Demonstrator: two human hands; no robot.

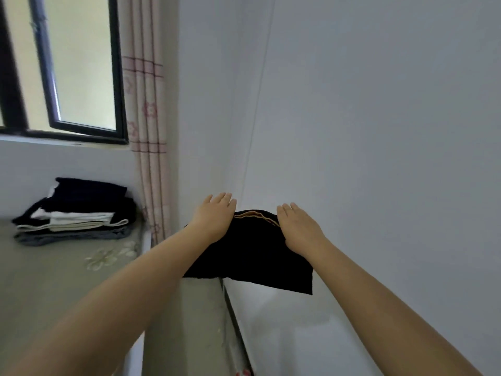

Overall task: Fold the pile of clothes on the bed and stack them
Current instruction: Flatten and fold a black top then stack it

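— Two hands carry it: the left hand and the right hand each sit on a top corner of the folded black garment with a tan-trimmed edge, backs up. Whether thumbs pinch underneath I cannot tell; the fingers on top look fairly straight.

— Where is it exactly?

— In the air, off the bed, hanging from the hands against the pale wall. Its lower edge droops toward 5 o'clock, so I judge it soft, light and limp. Hold the two top corners and keep the fold taut, or it may fall open.

— Where does it go?

— Likely the stack of folded dark, white and grey clothes at 9 o'clock, on the grey-green bed cover with a flower print, under the black-framed window, beside the pink-patterned curtain.

— Room to move?

— Open cover lies between. The bed's edge runs toward 6 o'clock, with wall close behind the stack.
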